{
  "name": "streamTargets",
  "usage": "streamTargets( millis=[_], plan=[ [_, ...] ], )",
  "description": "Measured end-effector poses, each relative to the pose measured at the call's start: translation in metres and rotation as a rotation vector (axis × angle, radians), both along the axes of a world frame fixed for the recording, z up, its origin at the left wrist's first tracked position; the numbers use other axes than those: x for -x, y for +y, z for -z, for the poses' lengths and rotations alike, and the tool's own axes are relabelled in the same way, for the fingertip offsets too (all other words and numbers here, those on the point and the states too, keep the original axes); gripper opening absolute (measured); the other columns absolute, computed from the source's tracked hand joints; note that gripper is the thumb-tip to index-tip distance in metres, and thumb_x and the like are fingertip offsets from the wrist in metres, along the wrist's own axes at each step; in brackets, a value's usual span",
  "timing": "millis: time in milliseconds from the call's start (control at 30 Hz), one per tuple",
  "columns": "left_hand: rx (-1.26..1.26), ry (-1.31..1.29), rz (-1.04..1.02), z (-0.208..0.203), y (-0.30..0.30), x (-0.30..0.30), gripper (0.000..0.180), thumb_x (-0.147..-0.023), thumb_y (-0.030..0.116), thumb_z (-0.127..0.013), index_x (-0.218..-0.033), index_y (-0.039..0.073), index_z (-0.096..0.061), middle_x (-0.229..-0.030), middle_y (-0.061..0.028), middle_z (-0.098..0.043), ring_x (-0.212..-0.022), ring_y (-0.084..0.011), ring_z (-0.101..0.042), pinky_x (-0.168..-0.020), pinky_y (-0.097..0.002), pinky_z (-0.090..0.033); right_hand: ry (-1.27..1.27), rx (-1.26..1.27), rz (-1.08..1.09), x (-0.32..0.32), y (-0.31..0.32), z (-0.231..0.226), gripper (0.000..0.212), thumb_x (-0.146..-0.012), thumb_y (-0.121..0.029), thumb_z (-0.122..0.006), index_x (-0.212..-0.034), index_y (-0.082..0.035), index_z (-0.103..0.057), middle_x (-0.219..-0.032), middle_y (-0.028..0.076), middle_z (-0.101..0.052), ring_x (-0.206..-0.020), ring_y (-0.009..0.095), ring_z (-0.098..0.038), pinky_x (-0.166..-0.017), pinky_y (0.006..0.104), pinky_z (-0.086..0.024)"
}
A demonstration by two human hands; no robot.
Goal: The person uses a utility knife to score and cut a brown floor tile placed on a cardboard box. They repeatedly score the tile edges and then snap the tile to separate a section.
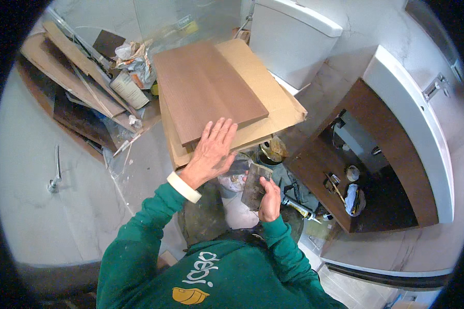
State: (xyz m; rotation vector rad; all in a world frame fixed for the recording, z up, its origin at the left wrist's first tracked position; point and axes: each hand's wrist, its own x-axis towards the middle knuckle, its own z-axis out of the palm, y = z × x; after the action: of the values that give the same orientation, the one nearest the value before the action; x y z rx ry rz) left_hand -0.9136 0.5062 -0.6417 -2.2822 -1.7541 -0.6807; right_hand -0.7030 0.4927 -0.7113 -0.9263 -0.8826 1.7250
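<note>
A brown wood-grain panel (206, 85) lies flat on a cardboard box (281, 116) in front of me. My left hand (211, 152) is open, its fingers stretched out and resting on the panel's near edge. A cream ring like a roll of masking tape (184, 186) sits around my left wrist. Just below the box, my right hand (269, 200) grips a worn grey sanding block (256, 186), thumb across its face. The block is held apart from the panel. Its underside is hidden from view.
An open brown vanity cabinet (392, 123) with a white basin top (412, 118) stands at the right. Behind the box is a white toilet tank (294, 41). Wood offcuts (72, 77) and crumpled packaging (136, 64) are piled at the far left. A caulk tube (300, 208) lies by my right hand.
</note>
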Motion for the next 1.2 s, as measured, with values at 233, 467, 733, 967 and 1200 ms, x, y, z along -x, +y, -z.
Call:
streamTargets(
  millis=[233,467,733,967,1200],
  plan=[
    [0.025,0.151,0.045,0.011,0.048,-0.03,0.071,-0.089,0.023,-0.066,-0.148,-0.006,-0.038,-0.154,-0.0246,-0.04,-0.146,-0.0404,-0.034,-0.123,-0.0538,-0.023,-0.099,0.039,0.037,-0.021,-0.005,0.035,0.034,-0.099,-0.013,-0.049,-0.122,0.007,-0.064,-0.113,0.016,-0.074,-0.1,0.025,-0.072,-0.091,0.033,-0.054],
    [0.001,0.118,0.114,0.014,0.076,-0.046,0.065,-0.091,0.02,-0.063,-0.146,-0.005,-0.041,-0.152,-0.0247,-0.042,-0.146,-0.04,-0.036,-0.122,-0.0543,-0.024,0.026,0.063,0.041,-0.026,-0.011,0.027,0.034,-0.099,-0.016,-0.052,-0.121,0.007,-0.065,-0.111,0.015,-0.074,-0.101,0.022,-0.07,-0.094,0.0302,-0.051],
    [0.002,0.089,0.009,0.005,-0.017,0.014,0.064,-0.089,0.015,-0.065,-0.146,-0.004,-0.043,-0.152,-0.0229,-0.045,-0.145,-0.0368,-0.04,-0.122,-0.0527,-0.025,-0.265,-0.231,0.029,-0.033,0.022,-0.005,0.044,-0.101,-0.018,-0.052,-0.14,0.003,-0.056,-0.13,0.011,-0.066,-0.12,0.019,-0.06,-0.105,0.0321,-0.044],
    [-0.054,0.125,-0.174,-0.006,-0.098,0.064,0.065,-0.085,0.01,-0.07,-0.143,-0.005,-0.047,-0.149,-0.0225,-0.05,-0.142,-0.0361,-0.044,-0.12,-0.0521,-0.027,-0.822,-0.858,0.052,0.01,0.062,-0.03,0.058,-0.098,-0.021,-0.055,-0.152,-0.004,-0.043,-0.14,0.025,-0.051,-0.127,0.042,-0.049,-0.112,0.0462,-0.037],
    [-0.099,-0.034,-0.224,-0.007,-0.11,0.061,0.072,-0.083,0.012,-0.072,-0.148,-0.003,-0.043,-0.151,-0.0241,-0.047,-0.141,-0.0375,-0.045,-0.118,-0.0528,-0.03,-1.173,-1.235,0.113,0.065,0.056,-0.039,0.075,-0.083,-0.019,-0.065,-0.152,-0.004,-0.041,-0.137,0.028,-0.047,-0.123,0.045,-0.047,-0.106,0.0547,-0.038]
  ],
)
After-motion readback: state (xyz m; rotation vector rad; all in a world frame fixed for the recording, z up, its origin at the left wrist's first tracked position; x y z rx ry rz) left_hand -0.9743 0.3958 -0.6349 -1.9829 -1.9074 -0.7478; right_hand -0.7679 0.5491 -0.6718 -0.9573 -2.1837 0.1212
